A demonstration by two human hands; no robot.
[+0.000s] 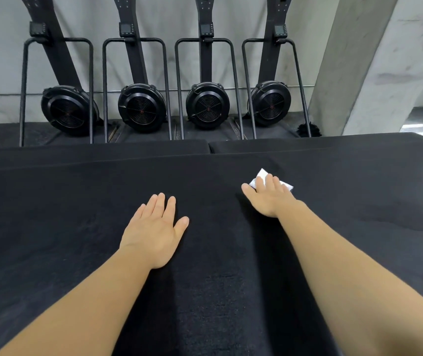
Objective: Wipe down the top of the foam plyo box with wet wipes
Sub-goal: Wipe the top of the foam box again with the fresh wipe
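The black foam plyo box (77, 227) fills the lower half of the head view, its top flat and dark. My left hand (155, 229) lies flat on the top near the middle, fingers straight and together. My right hand (269, 197) presses a folded white wet wipe (261, 174) onto the top further back and to the right, fingers straight over it. The wipe shows beyond my fingertips and at the right side of my hand; the rest is under my palm.
Behind the box top lie two more black pads (308, 143) side by side with a seam between them. Several black ski-type exercise machines (141, 106) with fan wheels stand along the grey wall. A slanted concrete column (364, 73) rises at the right.
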